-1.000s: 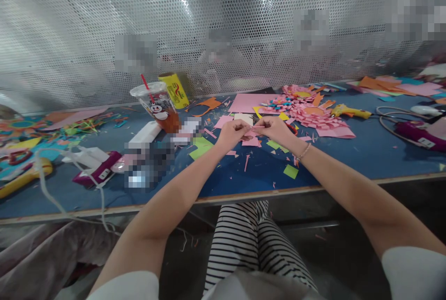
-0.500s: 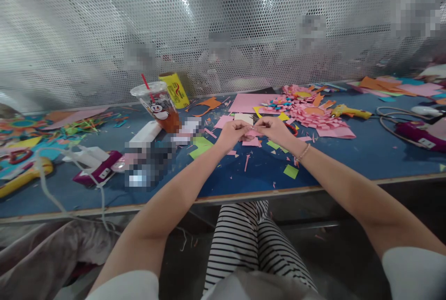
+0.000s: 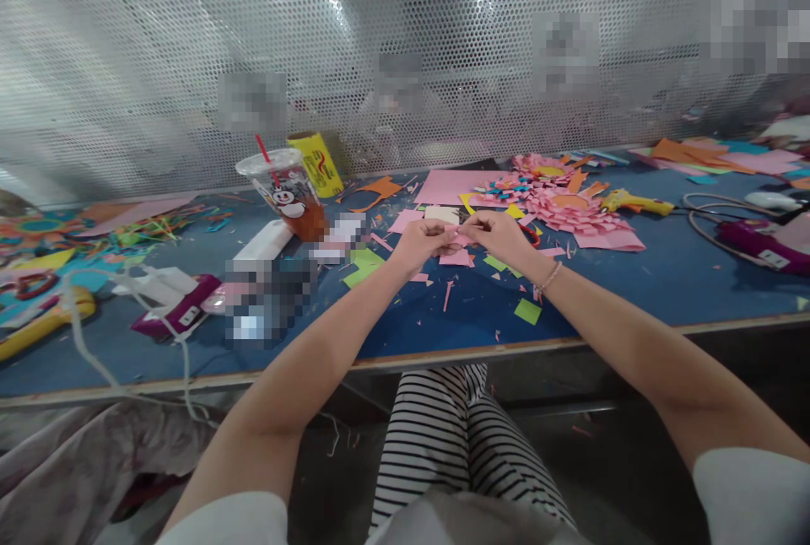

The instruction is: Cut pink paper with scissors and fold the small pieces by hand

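Observation:
My left hand [image 3: 425,242] and my right hand [image 3: 499,234] meet over the middle of the blue table [image 3: 633,292], fingers curled in a pinch. Between their fingertips they hold a small pink paper piece [image 3: 460,235]. Under them lie pink paper scraps [image 3: 456,258] and green paper squares [image 3: 527,311]. A pink paper flower [image 3: 573,212] with layered petals lies just behind and right of my right hand.
A plastic cup with a red straw [image 3: 288,191] and a yellow packet [image 3: 315,164] stand at the back left. A yellow glue gun [image 3: 636,204] lies right of the flower, another [image 3: 44,323] at far left with cables. Perforated metal screen [image 3: 405,47] behind.
Both hands stay together on the pink piece with only slight finger movement.

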`<state>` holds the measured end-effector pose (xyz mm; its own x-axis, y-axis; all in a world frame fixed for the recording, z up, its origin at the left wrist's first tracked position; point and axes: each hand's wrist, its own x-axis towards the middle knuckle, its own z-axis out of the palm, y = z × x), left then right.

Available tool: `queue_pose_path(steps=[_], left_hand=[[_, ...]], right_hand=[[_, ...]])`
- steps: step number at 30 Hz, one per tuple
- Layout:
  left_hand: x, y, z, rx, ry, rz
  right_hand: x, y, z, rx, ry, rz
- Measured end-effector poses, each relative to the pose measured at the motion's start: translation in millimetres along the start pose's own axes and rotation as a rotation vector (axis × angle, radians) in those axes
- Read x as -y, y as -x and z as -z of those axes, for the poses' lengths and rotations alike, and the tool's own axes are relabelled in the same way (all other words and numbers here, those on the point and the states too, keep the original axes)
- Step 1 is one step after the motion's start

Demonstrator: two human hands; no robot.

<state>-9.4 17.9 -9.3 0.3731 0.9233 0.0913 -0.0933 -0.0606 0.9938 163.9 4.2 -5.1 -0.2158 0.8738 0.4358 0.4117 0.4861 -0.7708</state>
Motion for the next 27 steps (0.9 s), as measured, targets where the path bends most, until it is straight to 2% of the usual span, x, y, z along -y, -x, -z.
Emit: queue_pose_path(steps=[11,18,23,27], left_hand=[[-4.1,-1.5,0.4,-0.091,0.007,0.018],[-2.1,-2.2,1.8,-0.112,-0.062,0.004],[0.2,-1.9,1.7,-0.1,-0.144,-0.02],[0.0,-1.2,0.7,-0.082,-0.218,-0.063]], right_hand=[[-17.4,-7.2,-2.1,0.082,-0.156,-0.049],[-14.4,-6.1,-1.5,0.084,-0.219,-0.096],[-16.6,-6.2,-2.3,0.029,-0.173,-0.042],[-15.3,-5.6,-0.3,-0.018,-0.055,-0.004]])
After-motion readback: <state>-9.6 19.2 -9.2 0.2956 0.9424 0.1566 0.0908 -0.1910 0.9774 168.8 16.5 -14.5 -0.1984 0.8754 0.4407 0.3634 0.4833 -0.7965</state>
